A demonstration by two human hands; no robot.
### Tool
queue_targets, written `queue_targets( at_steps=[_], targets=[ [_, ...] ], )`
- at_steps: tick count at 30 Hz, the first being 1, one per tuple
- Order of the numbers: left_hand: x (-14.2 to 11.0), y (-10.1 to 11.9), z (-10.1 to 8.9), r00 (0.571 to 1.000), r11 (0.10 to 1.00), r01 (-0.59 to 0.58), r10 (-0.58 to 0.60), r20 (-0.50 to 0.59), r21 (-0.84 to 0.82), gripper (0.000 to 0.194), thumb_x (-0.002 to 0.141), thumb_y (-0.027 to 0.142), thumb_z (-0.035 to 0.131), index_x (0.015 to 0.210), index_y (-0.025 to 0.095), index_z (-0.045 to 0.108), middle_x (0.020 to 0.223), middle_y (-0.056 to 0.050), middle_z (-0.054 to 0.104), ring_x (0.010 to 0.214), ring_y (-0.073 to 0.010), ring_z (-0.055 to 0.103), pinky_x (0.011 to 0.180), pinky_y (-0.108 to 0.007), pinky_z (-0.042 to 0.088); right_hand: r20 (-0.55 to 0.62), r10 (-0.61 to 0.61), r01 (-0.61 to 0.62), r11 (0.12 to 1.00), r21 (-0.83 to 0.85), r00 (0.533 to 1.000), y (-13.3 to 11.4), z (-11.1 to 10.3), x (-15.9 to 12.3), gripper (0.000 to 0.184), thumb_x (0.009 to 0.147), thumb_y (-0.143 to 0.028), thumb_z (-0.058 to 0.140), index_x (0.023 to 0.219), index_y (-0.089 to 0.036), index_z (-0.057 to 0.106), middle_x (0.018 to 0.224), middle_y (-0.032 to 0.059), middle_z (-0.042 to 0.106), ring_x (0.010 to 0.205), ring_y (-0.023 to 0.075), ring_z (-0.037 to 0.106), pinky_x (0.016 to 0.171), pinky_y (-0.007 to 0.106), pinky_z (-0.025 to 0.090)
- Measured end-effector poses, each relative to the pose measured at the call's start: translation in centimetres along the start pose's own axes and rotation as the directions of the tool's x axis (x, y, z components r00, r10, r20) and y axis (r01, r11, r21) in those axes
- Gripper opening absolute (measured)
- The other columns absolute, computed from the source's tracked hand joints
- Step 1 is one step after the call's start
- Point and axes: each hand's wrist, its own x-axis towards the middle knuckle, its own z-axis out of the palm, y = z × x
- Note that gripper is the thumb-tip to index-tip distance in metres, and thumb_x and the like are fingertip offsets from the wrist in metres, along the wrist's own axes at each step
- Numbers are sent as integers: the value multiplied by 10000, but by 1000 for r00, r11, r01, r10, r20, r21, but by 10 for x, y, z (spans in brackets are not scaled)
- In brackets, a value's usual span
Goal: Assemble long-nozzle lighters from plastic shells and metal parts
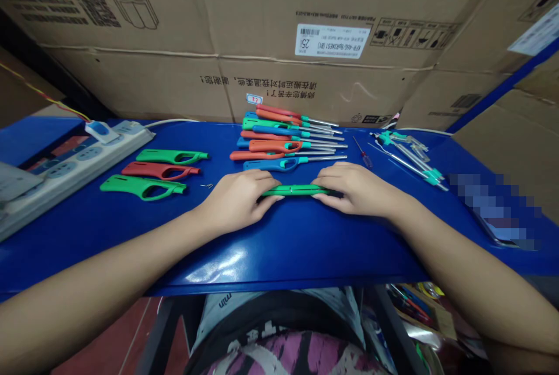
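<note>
A green lighter casing is held level between both hands, its long seam turned up toward me. My left hand is closed on its left end, thumb below and fingers over the top. Gripping the right end is my right hand, in much the same way. Just beyond lies a pile of long-necked lighters in red, orange, blue and green, the nearest a blue lighter. To the left rest a green casing, a red casing and another green casing, all without metal tubes.
A few small screws lie by my left wrist. A screwdriver sits behind my right hand, with metal tubes with teal parts further right. A power strip edges the left; a cardboard box walls off the back. A pixelated object lies right.
</note>
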Motion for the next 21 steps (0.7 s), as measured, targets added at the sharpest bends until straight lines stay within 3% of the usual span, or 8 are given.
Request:
queue_targets(
  at_steps=[7, 12, 21],
  targets=[
    [0, 1, 0, 998, 997, 57, -57, 6, -59, 292, 999, 369, 481, 1130, 185, 667, 1102, -74, 715, 1026, -251, 678, 838, -360, 545, 5, 59, -60, 995, 86, 998, 1, -1, -1, 248, 984, -340, 517, 1060, -169, 681, 938, 94, 697, 826, 204, 634, 765, 333, 484],
    [0, 2, 3, 998, 985, 39, -45, -32, -171, 378, 996, 437, 499, 1274, 210, 618, 1207, -70, 700, 1072, -243, 675, 882, -354, 537, -34, 82, -71, 964, 255, 996, -2, -1, 0, 237, 969, -347, 572, 1092, -176, 681, 985, 84, 708, 873, 193, 653, 792, 315, 498],
    [0, 3, 7, 999, 967, 18, -26, -27, -253, 283, 1012, 396, 486, 1111, 193, 657, 1088, -57, 716, 984, -220, 679, 827, -316, 510, -59, 121, -102, 959, 264, 991, -3, 0, 0, 226, 942, -373, 623, 1063, -189, 677, 996, 73, 732, 892, 202, 667, 818, 331, 509]
  ],
)
